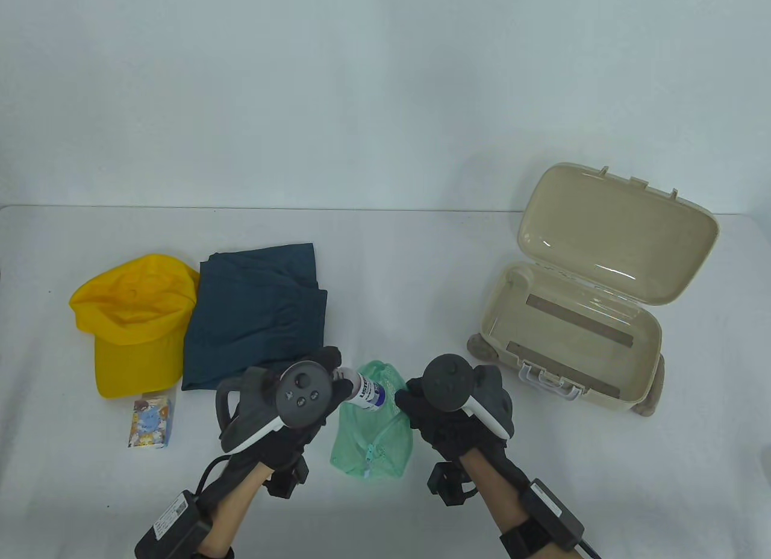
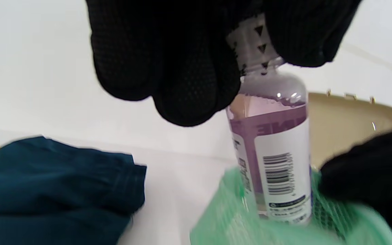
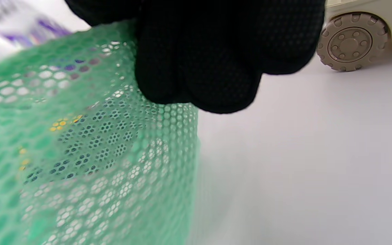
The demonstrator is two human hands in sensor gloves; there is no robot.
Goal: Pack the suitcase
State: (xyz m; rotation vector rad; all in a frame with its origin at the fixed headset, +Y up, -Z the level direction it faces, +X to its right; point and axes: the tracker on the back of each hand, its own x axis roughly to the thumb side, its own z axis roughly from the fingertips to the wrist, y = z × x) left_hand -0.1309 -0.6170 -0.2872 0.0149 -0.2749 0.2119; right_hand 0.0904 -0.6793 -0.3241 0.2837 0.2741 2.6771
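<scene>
Our left grip (image 1: 304,396) pinches the cap end of a small clear bottle (image 1: 366,392) of purple liquid, fingertips (image 2: 185,85) clenched around its neck. The bottle's lower end dips into the mouth of a green mesh pouch (image 1: 373,441) near the front edge of the desk (image 1: 385,258), about midway along it. In the left wrist view the bottle's white and purple label shows a barcode and a few large letters seen reversed through the liquid, "ENI" or similar; the small print is too blurred for us to read. In the table view the label begins "LIST", the rest unclear.

Our right grip (image 1: 449,405) grasps the pouch's upper edge, fingers (image 3: 216,68) bunched on the mesh and holding it up off the desk.

Left of the pouch lies folded dark blue clothing (image 1: 256,318), touching a yellow cap (image 1: 135,321) nearer the desk's left edge. Just in front of the cap sits a small packet (image 1: 150,423) printed with a blue cartoon figure; we cannot read any writing on it.

Toward the desk's right edge the beige suitcase (image 1: 578,354) lies with its lid raised, well apart from the pouch, a wheel (image 3: 350,41) showing at its front corner.
</scene>
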